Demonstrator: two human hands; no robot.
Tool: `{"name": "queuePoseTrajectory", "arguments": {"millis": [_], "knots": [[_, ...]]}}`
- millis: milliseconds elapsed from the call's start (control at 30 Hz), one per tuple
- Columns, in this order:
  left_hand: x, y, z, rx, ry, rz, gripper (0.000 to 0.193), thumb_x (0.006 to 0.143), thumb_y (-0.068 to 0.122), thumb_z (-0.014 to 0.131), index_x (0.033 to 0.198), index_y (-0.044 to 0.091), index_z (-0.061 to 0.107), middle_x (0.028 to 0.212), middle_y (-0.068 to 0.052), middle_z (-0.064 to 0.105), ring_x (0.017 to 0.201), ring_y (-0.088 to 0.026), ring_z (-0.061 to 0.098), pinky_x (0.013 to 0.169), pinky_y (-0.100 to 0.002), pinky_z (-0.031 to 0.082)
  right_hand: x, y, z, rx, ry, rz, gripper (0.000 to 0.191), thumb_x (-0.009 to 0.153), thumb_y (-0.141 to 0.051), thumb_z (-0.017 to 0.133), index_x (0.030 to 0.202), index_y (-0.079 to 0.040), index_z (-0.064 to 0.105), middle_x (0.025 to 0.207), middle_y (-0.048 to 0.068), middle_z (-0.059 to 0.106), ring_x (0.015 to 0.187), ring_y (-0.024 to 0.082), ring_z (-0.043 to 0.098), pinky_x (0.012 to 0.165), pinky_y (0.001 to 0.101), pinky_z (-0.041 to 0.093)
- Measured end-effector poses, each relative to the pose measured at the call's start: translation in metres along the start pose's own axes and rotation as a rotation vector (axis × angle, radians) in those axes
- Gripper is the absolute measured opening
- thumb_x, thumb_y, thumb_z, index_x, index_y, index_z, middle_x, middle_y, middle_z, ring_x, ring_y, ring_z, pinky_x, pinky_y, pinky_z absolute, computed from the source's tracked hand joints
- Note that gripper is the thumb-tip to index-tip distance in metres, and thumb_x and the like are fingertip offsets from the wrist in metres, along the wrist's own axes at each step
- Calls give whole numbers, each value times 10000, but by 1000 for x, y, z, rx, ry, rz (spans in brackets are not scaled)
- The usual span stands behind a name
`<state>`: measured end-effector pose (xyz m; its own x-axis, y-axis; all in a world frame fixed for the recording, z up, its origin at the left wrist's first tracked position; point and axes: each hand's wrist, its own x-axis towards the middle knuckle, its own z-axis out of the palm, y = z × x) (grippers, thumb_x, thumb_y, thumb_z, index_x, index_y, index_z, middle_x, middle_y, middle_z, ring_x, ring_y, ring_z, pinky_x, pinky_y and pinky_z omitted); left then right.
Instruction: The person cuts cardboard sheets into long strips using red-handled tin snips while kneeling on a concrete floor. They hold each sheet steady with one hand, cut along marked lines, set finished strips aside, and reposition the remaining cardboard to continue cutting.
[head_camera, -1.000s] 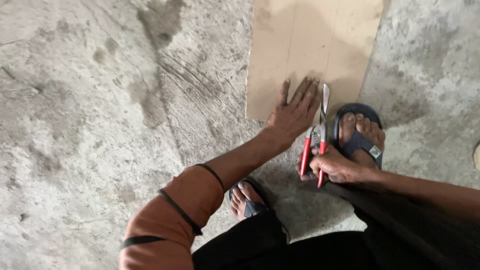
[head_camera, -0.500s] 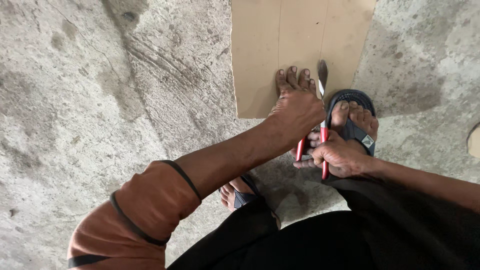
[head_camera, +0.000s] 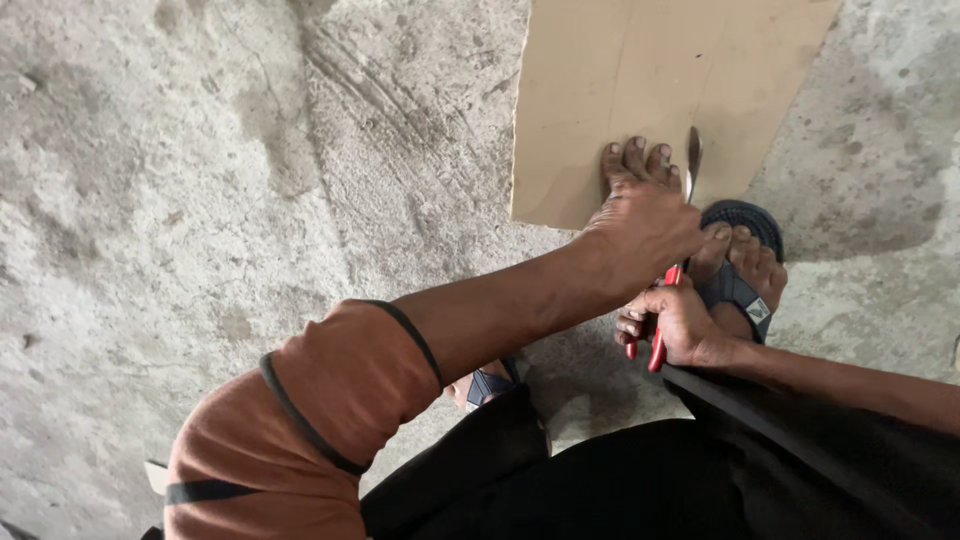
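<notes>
Rough grey concrete floor (head_camera: 200, 200) carries a tan cardboard sheet (head_camera: 650, 80) at the far right. On its near edge the left hand (head_camera: 640, 215) presses flat, fingers together. Just right of it, the right hand (head_camera: 675, 325) is clamped on red-handled shears (head_camera: 672, 270), blade over the sheet, beside a sandalled foot (head_camera: 740, 265).

Bare concrete floor (head_camera: 200, 200) lies open to the left of the cardboard sheet (head_camera: 650, 90), with room for a hand to pass; the sheet's far part is uncovered too; its near edge is crowded by the left hand (head_camera: 640, 215) pressed flat, the shears (head_camera: 675, 250) beside it, the right hand (head_camera: 675, 325) and the sandalled foot (head_camera: 740, 265) just behind.
</notes>
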<state>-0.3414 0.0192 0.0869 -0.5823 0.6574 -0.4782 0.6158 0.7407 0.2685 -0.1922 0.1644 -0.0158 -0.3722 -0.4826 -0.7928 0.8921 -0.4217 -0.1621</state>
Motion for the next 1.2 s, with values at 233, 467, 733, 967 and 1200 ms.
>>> {"name": "queuePoseTrajectory", "arguments": {"millis": [233,467,733,967,1200], "knots": [[-8,-7,-41,-28,-144,173,319,814,281,733,1110,165,763,1313,-346,569,1303,-656,417,917,-882,311,-24,-25,17,-111,12,-16,249,723,21,537,937,82,650,820,154,660,668,246,577,957,541,575],[-6,-13,-50,-141,-151,190,430,550,153,873,966,200,776,1048,-104,710,1150,-396,620,865,-699,503,-28,-62,23,468,-483,232,337,988,-13,469,1274,135,567,1123,255,665,981,374,667,859,538,544],[-3,-12,-38,10,-89,209,310,685,174,869,971,94,783,1091,-152,723,1155,-389,641,861,-642,542,-41,-57,34,89,-19,230,365,890,-171,614,1198,21,580,1139,257,698,1078,405,665,876,559,523],[-4,-4,-57,-26,-175,205,290,735,192,839,994,63,808,1117,-194,749,1182,-406,681,933,-609,584,27,-14,-3,154,-188,185,381,788,-58,622,1167,-29,616,1161,142,698,1090,361,679,932,594,544],[-4,6,-66,76,-221,85,944,530,493,952,1224,-71,649,1419,-406,429,1303,-610,415,1001,-754,390,61,37,-21,202,-66,76,253,751,-25,605,988,20,679,928,161,716,818,376,685,774,590,561]]}}
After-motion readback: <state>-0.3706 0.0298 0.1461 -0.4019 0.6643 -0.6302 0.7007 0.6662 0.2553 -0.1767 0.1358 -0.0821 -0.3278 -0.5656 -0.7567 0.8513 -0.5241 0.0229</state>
